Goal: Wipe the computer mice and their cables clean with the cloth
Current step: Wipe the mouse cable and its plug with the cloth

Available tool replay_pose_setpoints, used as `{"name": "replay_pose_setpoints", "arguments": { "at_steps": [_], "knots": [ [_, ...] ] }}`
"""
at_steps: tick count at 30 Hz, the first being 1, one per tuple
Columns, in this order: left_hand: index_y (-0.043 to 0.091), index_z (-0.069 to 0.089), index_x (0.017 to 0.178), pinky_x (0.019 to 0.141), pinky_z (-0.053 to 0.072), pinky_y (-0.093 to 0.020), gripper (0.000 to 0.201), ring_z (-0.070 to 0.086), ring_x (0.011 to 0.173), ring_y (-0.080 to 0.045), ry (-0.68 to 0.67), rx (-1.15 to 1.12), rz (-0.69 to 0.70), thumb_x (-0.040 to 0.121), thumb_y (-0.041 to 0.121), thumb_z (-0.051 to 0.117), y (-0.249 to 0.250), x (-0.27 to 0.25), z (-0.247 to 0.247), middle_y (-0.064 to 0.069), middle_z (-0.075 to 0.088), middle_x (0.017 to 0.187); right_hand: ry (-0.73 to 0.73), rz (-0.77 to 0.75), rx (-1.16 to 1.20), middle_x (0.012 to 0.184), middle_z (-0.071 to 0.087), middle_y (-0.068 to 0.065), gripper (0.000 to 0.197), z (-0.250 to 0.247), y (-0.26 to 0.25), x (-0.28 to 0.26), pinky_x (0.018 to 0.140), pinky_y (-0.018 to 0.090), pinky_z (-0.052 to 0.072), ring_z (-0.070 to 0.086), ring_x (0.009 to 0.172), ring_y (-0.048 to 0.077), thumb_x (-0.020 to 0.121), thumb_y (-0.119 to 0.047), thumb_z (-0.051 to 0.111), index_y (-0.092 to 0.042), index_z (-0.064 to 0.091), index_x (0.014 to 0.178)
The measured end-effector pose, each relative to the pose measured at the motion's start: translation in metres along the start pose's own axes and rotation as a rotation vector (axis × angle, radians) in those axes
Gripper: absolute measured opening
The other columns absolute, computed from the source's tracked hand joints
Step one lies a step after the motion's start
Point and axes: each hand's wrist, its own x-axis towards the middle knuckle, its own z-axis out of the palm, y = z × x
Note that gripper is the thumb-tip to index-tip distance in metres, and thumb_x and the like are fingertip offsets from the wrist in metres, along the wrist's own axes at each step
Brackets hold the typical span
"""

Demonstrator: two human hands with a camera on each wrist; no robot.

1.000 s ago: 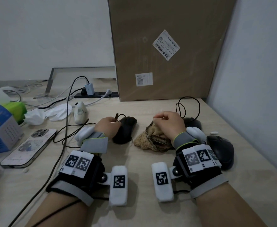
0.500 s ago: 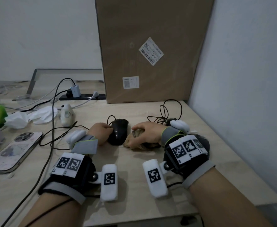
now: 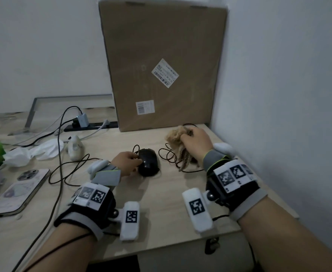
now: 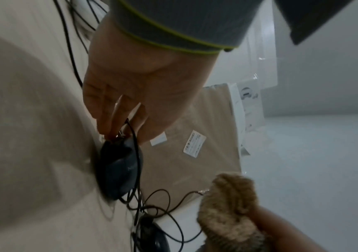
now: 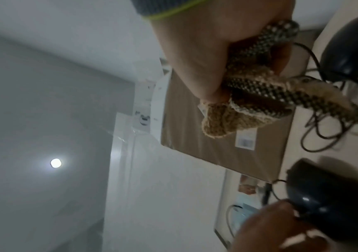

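At the middle of the frame, the left hand (image 3: 126,161) holds the black mouse (image 3: 148,162) on the desk (image 3: 161,213). To its right, the right hand (image 3: 195,143) grips the cloth (image 3: 176,138) tightly above the cable (image 3: 168,157).

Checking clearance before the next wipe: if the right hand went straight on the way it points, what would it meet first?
Probably the cardboard box. The right hand, holding the cloth, points toward the back of the desk, where the box stands close ahead; depth is uncertain.

I can't read any text from here — the two white labels (image 3: 165,75) on the cardboard box (image 3: 161,46) carry barcodes and print too small and blurred to make out.
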Motion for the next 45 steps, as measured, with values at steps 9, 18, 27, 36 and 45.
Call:
{"name": "replay_pose_setpoints", "arguments": {
  "at_steps": [9,18,27,36,45],
  "knots": [
    [0.011,0.061,0.095,0.075,0.045,-0.028,0.021,0.053,0.079,-0.022,0.141,0.490,-0.019,0.091,0.031,0.055,0.036,-0.004,0.005,-0.011,0.059,0.098,0.166,0.360,0.197,0.112,0.065,0.018,0.043,-0.100,0.066,0.009,0.097,0.048,0.048,0.061,0.104,0.036,0.086,-0.033,0.048,-0.003,0.060,0.115],
    [0.017,0.059,0.127,0.099,0.034,-0.025,0.039,0.047,0.125,-0.021,-0.214,0.606,0.561,0.090,0.008,0.053,0.130,-0.019,0.084,-0.002,0.051,0.138,-0.078,0.494,0.057,0.115,0.063,0.022,0.048,-0.099,0.116,0.007,0.095,0.047,0.050,0.061,0.103,0.039,0.083,-0.028,0.054,0.001,0.053,0.122],
    [0.012,0.038,0.144,0.107,0.030,-0.027,0.052,0.037,0.136,-0.024,-0.377,1.138,0.534,0.094,0.007,0.051,0.143,0.017,0.120,-0.007,0.036,0.150,-0.227,0.386,-0.232,0.116,0.056,0.012,0.045,-0.089,0.094,-0.010,0.080,0.030,0.045,0.054,0.111,0.029,0.085,-0.026,0.067,-0.004,0.050,0.121],
    [0.018,0.043,0.141,0.107,0.034,-0.034,0.054,0.042,0.132,-0.025,-0.281,1.005,0.474,0.090,0.012,0.059,0.126,0.047,0.114,-0.008,0.043,0.145,-0.259,0.345,-0.377,0.124,0.059,0.014,0.041,-0.068,0.098,0.021,0.088,0.030,0.045,0.057,0.113,0.031,0.087,-0.025,0.063,-0.003,0.054,0.121],
    [0.017,0.046,0.139,0.105,0.035,-0.035,0.048,0.044,0.130,-0.027,-0.185,1.007,0.340,0.092,0.016,0.055,0.101,0.054,0.092,-0.009,0.045,0.143,-0.228,0.322,-0.291,0.129,0.055,0.017,0.048,-0.059,0.108,0.050,0.079,0.028,0.036,0.053,0.119,0.032,0.083,-0.019,0.067,-0.004,0.052,0.126]
  ]
}}
